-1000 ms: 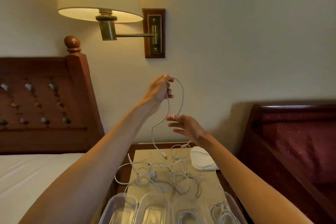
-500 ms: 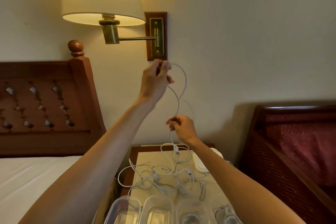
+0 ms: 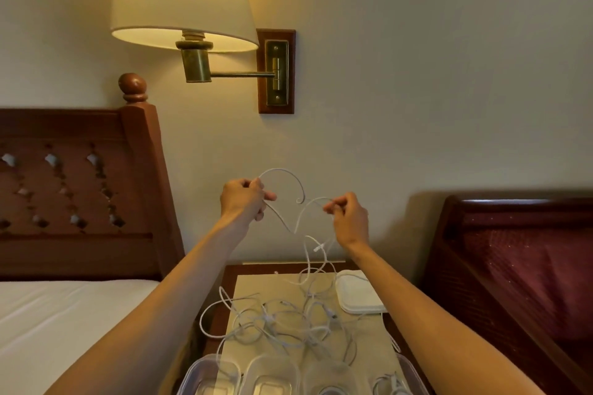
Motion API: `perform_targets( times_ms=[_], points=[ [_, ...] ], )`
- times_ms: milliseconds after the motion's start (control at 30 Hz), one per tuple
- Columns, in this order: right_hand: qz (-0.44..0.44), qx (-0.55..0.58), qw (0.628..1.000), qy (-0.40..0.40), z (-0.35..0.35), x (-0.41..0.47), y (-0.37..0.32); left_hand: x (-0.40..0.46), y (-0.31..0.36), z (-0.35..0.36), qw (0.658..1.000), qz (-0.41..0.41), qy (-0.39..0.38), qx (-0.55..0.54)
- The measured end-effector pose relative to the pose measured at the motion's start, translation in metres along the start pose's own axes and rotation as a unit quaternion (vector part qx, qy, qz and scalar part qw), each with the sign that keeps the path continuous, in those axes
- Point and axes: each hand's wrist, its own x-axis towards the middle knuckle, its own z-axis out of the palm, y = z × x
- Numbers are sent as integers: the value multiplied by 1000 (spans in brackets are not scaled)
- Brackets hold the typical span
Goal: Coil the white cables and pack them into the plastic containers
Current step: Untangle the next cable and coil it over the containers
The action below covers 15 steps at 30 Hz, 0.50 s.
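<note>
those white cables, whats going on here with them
A person is lifting one white cable out of the tangle, holding it up in front of the wall. The left hand grips one stretch and the right hand pinches another, with a loop arching between them. The rest of the cable pile lies tangled on the nightstand. Clear plastic containers sit along the near edge; the rightmost one seems to hold a cable already.

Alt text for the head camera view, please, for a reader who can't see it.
Both hands, left hand and right hand, hold one white cable up before a wall. Below, a tangle of cables lies on a nightstand behind clear plastic containers.
</note>
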Motion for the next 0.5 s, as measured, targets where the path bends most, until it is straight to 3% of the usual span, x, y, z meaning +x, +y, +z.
perform_targets(
  times_ms=[67, 200, 267, 333, 367, 433, 500],
  points=[
    [9, 2, 997, -79, -10, 3, -4, 2, -11, -7, 999, -42, -7, -10],
    [80, 178, 978, -67, -41, 14, -12, 6, -40, -24, 997, -77, 3, 2],
    [91, 157, 978, -101, -53, 18, -15, 8, -55, -30, 996, -86, 8, 19],
    [65, 79, 992, -78, -56, 19, -16, 11, -66, -32, 989, -60, -21, 130],
    [47, 37, 995, -82, -55, 19, -18, 9, -66, -31, 971, -32, -41, 234],
    [8, -49, 986, -156, -50, 15, -22, -3, -62, -23, 899, 31, -41, 435],
    [-16, -52, 982, -179, -45, 10, -25, -20, -54, -8, 853, 111, 36, 509]
  ],
)
